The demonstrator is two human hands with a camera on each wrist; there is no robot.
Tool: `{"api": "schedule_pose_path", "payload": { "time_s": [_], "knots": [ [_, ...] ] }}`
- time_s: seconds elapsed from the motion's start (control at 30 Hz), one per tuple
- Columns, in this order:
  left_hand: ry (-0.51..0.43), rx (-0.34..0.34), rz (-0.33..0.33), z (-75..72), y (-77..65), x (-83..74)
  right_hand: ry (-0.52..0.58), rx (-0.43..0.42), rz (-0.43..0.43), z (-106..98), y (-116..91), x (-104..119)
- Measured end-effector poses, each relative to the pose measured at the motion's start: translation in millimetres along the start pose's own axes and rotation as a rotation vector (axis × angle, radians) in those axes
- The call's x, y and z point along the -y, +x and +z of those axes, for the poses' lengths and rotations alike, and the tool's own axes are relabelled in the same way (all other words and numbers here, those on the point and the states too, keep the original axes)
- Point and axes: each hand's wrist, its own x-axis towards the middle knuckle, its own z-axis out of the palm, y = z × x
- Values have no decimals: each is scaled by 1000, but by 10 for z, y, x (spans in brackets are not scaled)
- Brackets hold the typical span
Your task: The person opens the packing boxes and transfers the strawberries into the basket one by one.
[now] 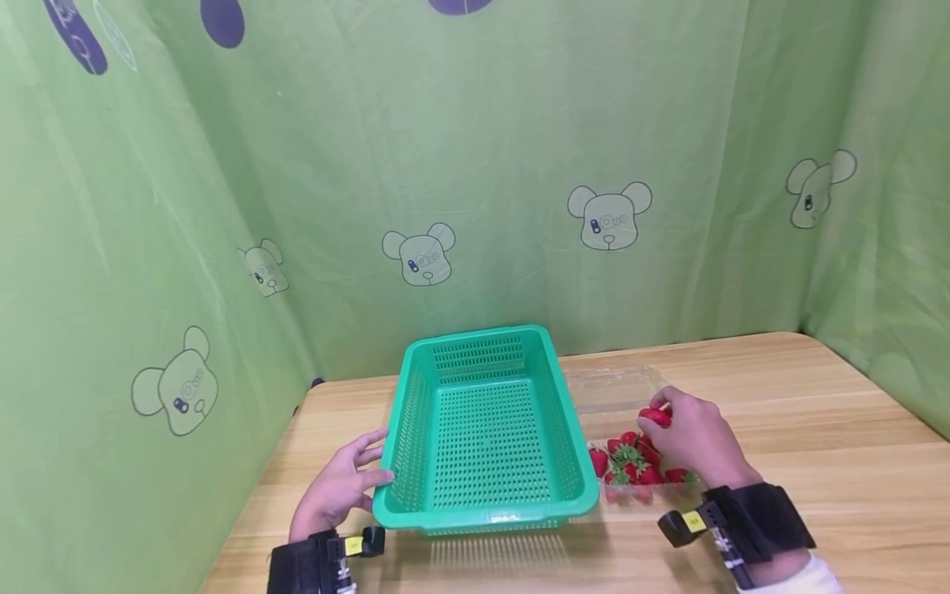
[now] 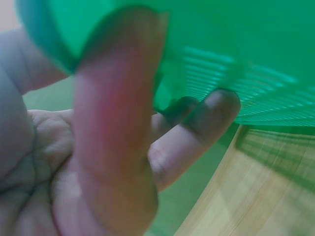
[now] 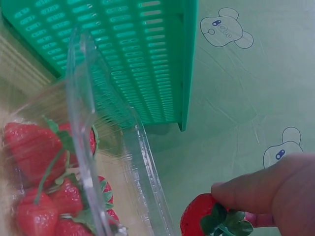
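Observation:
A green perforated plastic basket [image 1: 571, 421] stands in the middle of the table. My left hand [image 1: 337, 487] grips its left rim near the front corner, thumb over the edge and fingers against the outer side, as the left wrist view shows. To the basket's right lies a clear plastic clamshell box [image 3: 81, 123] with its lid folded back, holding several strawberries [image 1: 648, 475] with green leaves. Just above that box my right hand [image 1: 698, 433] pinches one red strawberry [image 3: 194, 215] between thumb and fingers, its leafy end showing in the right wrist view.
Light wood tabletop [image 1: 801, 404] extends right of the box and in front of the basket. A green curtain [image 1: 505, 165] with bear-head prints hangs behind the table and on both sides. The basket's inside shows only its slotted floor.

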Motion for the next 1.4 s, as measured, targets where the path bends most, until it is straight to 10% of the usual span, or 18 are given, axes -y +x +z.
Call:
{"api": "schedule_pose_path", "payload": {
  "time_s": [1.4],
  "knots": [
    [-22,25,10,-5,-7,4,54,-40,-104,15,-51,222]
  ]
}}
